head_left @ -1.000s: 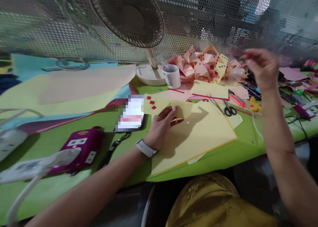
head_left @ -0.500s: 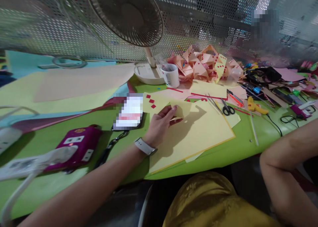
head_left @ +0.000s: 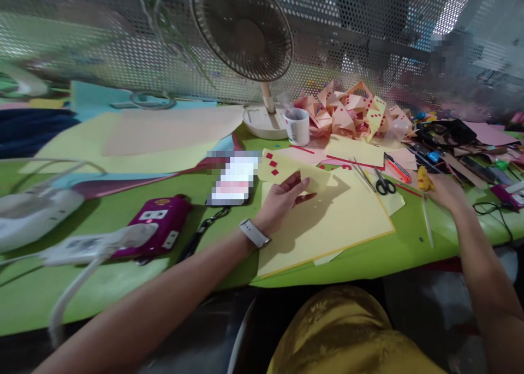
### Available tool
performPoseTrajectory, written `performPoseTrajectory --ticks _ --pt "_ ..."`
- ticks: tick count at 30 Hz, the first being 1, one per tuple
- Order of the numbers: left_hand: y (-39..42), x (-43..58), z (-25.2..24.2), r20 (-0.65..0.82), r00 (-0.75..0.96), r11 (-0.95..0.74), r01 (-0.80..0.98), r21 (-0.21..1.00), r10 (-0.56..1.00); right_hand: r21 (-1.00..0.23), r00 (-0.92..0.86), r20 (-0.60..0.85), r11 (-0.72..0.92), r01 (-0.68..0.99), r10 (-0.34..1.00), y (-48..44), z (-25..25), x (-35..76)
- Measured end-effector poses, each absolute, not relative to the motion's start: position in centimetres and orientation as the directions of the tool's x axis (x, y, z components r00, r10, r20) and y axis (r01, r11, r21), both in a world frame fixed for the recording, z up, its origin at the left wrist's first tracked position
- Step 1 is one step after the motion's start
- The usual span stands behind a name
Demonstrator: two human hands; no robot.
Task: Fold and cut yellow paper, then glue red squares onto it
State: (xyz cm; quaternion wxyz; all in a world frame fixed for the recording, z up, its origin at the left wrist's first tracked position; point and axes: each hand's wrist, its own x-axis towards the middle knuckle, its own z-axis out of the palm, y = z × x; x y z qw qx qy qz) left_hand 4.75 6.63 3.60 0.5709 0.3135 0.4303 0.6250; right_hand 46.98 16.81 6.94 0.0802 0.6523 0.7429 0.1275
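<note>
My left hand (head_left: pixel 289 196), with a pale band on the wrist, is closed in a pinch on a yellow paper strip (head_left: pixel 286 165) bearing three red diamonds. The strip is raised over a larger yellow sheet (head_left: pixel 327 226) and casts a shadow on it. At the right, my right hand (head_left: pixel 447 191) is closed round a yellow hot glue gun (head_left: pixel 424 178); its handle is hidden by the hand. A clear stick (head_left: pixel 427 221) lies just below the gun. Black scissors (head_left: pixel 385 184), tweezers (head_left: pixel 362 172) and an orange utility knife (head_left: pixel 398 167) lie between my hands.
A phone (head_left: pixel 234 180) lies left of the strip, beside a purple power socket block (head_left: pixel 158 226) with a white plug and cable. Behind stand a fan (head_left: pixel 245 35), a white cup (head_left: pixel 297 127) and a pile of folded paper (head_left: pixel 347 112). Clutter (head_left: pixel 454 144) fills the right.
My right arm has reached forward onto the table, and its hand has taken hold of the glue gun. My left hand keeps its pinch on the strip. The view has shifted left.
</note>
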Motion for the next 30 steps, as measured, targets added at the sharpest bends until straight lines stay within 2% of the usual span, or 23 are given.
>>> performPoseTrajectory --ticks 2,6,10,14,17,19,23,26,28,30 --pt "6.6 4.7 3.5 -0.104 -0.147 0.027 -0.452 0.892 0.984 0.327 -0.158 0.069 0.128 0.936 0.985 17.1 6.3 47.5" --pt "6.5 4.7 3.6 -0.102 -0.141 0.031 -0.434 0.900 0.985 0.313 -0.154 0.104 0.114 0.943 0.983 17.5 5.9 48.2" --pt "6.5 4.7 3.6 -0.100 -0.124 0.035 -0.441 0.897 0.987 0.318 -0.158 0.079 0.126 0.940 0.984 17.7 5.8 48.5" --pt "6.5 4.7 3.5 -0.112 -0.114 0.049 -0.455 0.889 0.987 0.253 -0.115 0.089 0.089 0.963 0.989 18.0 5.9 49.3" --pt "6.6 4.8 3.5 -0.113 -0.107 0.049 -0.470 0.881 0.988 0.205 -0.058 0.041 0.049 0.978 0.997 18.3 6.0 49.9" --pt "6.5 4.8 3.5 -0.110 -0.104 0.048 -0.469 0.882 0.989 0.194 -0.081 0.024 0.075 0.978 0.996 18.5 6.0 50.2" --pt "6.5 4.9 3.7 -0.108 -0.116 0.040 -0.477 0.878 0.987 0.158 -0.158 0.163 0.132 0.979 0.974 18.2 5.8 50.1" --pt "6.7 4.9 3.6 -0.106 -0.123 0.030 -0.505 0.862 0.987 0.095 -0.141 0.320 0.117 0.989 0.937 17.4 6.0 49.7" --pt "6.8 4.8 3.4 -0.090 -0.114 0.020 -0.507 0.862 0.989 -0.010 -0.079 0.486 0.096 0.995 0.870 17.0 6.6 49.1" --pt "6.8 4.8 3.2 -0.065 -0.106 0.004 -0.494 0.870 0.992 -0.207 -0.018 0.603 0.178 0.962 0.798 16.7 7.4 47.7"
